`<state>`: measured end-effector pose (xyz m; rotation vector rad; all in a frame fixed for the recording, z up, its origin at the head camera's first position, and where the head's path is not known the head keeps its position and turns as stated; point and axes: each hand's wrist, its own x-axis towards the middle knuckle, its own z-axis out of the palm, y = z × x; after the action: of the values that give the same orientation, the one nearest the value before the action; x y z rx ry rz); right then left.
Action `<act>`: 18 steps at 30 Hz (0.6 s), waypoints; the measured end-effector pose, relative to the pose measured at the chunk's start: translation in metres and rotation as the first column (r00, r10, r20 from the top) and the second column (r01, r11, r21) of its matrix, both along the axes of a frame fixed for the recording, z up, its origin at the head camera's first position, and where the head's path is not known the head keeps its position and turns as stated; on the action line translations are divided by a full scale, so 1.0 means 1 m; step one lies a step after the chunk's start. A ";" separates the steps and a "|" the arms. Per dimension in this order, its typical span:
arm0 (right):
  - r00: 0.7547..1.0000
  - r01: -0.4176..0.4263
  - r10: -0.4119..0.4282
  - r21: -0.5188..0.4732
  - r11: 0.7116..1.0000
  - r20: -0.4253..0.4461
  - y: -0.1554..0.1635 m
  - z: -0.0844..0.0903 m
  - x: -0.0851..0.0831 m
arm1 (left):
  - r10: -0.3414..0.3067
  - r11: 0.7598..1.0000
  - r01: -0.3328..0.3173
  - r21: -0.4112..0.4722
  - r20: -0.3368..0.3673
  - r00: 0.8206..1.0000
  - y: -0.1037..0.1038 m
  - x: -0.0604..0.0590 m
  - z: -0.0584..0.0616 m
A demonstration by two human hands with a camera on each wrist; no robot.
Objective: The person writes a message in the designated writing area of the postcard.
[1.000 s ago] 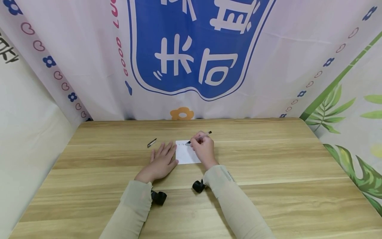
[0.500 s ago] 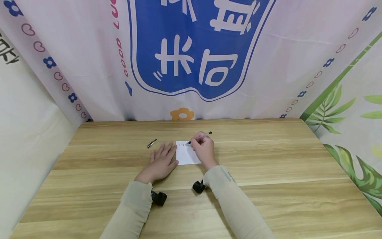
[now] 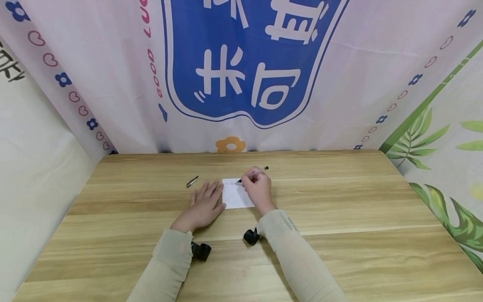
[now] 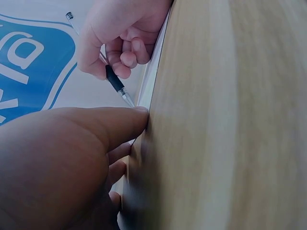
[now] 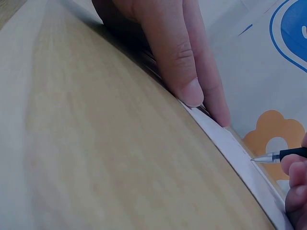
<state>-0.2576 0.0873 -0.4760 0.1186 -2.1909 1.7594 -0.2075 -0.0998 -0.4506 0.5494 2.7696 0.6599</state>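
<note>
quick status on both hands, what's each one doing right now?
Left hand: open, fingers flat on the table, touching the paper's left edge.
Right hand: closed around the pen, tip on the paper.

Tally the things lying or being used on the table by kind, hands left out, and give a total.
Pens: 1, the pen gripped by the right hand
Pen caps: 1, the pen cap lying left of the left hand
Paper sheets: 1, the white paper
Total: 3
</note>
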 end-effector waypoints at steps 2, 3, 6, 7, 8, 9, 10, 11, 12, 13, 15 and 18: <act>1.000 -0.001 0.001 -0.001 1.000 0.002 0.000 0.000 0.000 | 0.000 1.000 0.000 0.002 -0.003 1.000 0.000 0.000 0.000; 1.000 -0.002 0.002 -0.001 1.000 0.003 0.000 0.001 0.001 | 0.000 1.000 0.000 0.003 -0.005 1.000 0.000 -0.001 -0.001; 1.000 -0.005 0.005 -0.004 1.000 0.004 0.000 0.001 0.002 | -0.001 1.000 0.001 0.002 -0.005 1.000 0.000 0.000 -0.001; 1.000 -0.007 0.007 -0.005 1.000 0.004 0.000 0.001 0.002 | -0.002 1.000 0.002 0.002 -0.004 1.000 0.000 0.000 -0.001; 1.000 -0.010 0.010 -0.007 1.000 0.003 0.000 0.001 0.002 | -0.002 1.000 0.002 0.003 -0.004 1.000 0.000 0.000 -0.002; 1.000 -0.013 0.013 -0.007 1.000 0.003 0.000 0.001 0.002 | -0.002 1.000 0.002 0.004 -0.004 1.000 0.000 0.000 -0.002; 1.000 -0.015 0.016 -0.006 1.000 0.004 0.000 0.000 0.002 | -0.002 1.000 0.002 0.004 -0.003 1.000 0.000 0.000 -0.002; 1.000 -0.017 0.017 -0.004 1.000 0.004 0.000 0.000 0.002 | -0.001 1.000 0.001 0.005 -0.002 1.000 0.000 0.000 -0.002; 1.000 -0.020 0.020 0.000 1.000 0.005 0.000 0.000 0.002 | -0.001 1.000 0.001 0.004 -0.002 1.000 0.000 -0.001 -0.003; 1.000 -0.021 0.021 0.003 1.000 0.007 0.000 0.000 0.002 | 0.000 1.000 0.000 0.004 -0.002 1.000 0.000 -0.001 -0.003; 1.000 -0.022 0.022 0.011 1.000 0.010 0.000 0.000 0.001 | 0.002 1.000 -0.002 0.002 -0.003 1.000 0.000 -0.001 -0.003; 1.000 -0.021 0.021 0.016 1.000 0.016 0.000 0.000 0.001 | 0.006 1.000 -0.006 -0.001 -0.004 1.000 0.000 -0.001 -0.003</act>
<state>-0.2571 0.0877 -0.4762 0.1321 -2.2230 1.7597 -0.2086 -0.0995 -0.4533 0.5435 2.7763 0.6594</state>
